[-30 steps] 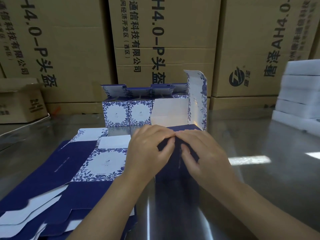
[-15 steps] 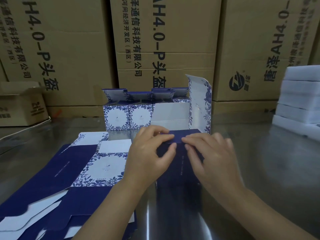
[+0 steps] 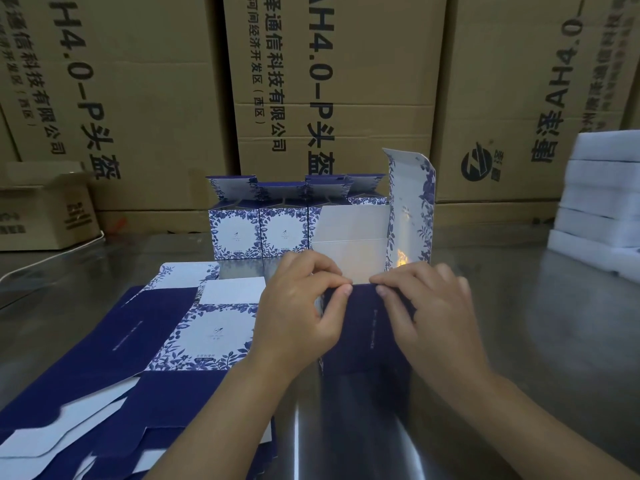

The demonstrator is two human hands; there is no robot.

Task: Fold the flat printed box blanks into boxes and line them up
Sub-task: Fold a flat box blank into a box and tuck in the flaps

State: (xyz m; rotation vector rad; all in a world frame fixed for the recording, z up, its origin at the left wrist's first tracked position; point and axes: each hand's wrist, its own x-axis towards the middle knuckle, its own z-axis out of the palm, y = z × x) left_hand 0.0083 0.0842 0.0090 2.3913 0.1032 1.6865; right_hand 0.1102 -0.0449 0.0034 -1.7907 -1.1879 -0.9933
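A half-folded blue box (image 3: 363,327) with white floral print stands on the steel table in front of me, its tall lid flap (image 3: 410,209) upright at the far right. My left hand (image 3: 301,306) and my right hand (image 3: 429,306) both pinch the box's near top edge, fingertips almost meeting. A stack of flat blanks (image 3: 145,344) lies to the left. Several finished boxes (image 3: 258,230) stand in a row behind, lids open.
Large brown cartons (image 3: 332,98) wall off the back. A small open carton (image 3: 45,209) sits far left. White foam slabs (image 3: 602,202) are stacked at the right. The steel table (image 3: 554,341) reflects light.
The hands have shifted slightly forward along the box's top edge, and more of the white inner panel now shows behind them. The camera has tilted down a little.
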